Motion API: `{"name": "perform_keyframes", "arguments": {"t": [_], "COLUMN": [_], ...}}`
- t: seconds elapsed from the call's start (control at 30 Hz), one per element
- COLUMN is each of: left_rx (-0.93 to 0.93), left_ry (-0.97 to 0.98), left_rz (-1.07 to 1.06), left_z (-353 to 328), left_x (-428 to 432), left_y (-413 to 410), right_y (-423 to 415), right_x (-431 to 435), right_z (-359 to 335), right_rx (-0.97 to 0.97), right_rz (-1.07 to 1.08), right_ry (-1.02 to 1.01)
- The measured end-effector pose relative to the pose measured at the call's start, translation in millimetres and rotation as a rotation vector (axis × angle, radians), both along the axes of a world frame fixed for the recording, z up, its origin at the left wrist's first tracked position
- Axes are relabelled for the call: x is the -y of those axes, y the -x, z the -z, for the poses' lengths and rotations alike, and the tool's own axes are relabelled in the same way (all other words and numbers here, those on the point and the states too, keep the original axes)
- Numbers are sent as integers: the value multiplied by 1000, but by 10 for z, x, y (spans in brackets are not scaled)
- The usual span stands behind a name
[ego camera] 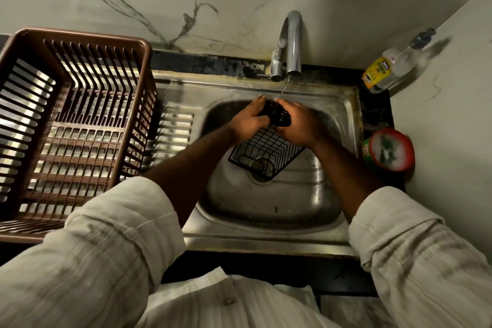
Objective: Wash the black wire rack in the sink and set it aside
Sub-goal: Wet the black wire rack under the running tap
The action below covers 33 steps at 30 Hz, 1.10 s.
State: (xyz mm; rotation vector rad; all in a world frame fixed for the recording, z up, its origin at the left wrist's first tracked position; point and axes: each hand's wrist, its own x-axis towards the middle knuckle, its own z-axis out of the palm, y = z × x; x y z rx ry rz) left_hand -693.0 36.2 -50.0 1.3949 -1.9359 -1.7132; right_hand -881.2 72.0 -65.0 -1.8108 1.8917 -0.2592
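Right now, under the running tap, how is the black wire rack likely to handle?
Probably stiff: the black wire rack looks straight though held at one end. Likely light: thin, open wire. Possibly slippery: water from the tap runs over the left hand and right hand gripping it.

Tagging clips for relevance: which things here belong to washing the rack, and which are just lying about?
In use: black wire rack, gripped by left hand and right hand; tap, running; sink.
Lying about: brown basket left of the sink; soap bottle and red tub to its right.
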Motion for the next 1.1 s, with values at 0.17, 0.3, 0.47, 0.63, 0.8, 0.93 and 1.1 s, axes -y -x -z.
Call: {"name": "perform_keyframes", "arguments": {"t": [0.17,0.3,0.47,0.63,0.8,0.93,1.1], "left_rx": [218,228,81,7,-7,67,314], "left_ry": [451,437,71,140,247,323,421], "left_rz": [366,424,245,216,230,314,558], "left_z": [-60,-110,-87,2,50,26,-29], "left_x": [-40,52,242,195,157,197,369], "left_y": [220,362,535,491,374,298,144], "right_y": [73,112,88,73,-1,-52,-167], "right_x": [-184,-262,-326,-330,-335,-274,-158], "right_z": [8,34,132,172,129,84,33], "right_rx": [149,204,79,66,11,-67,-185], "right_rz": [35,85,140,191,204,123,6], "right_ry": [173,217,126,113,77,82,22]}}
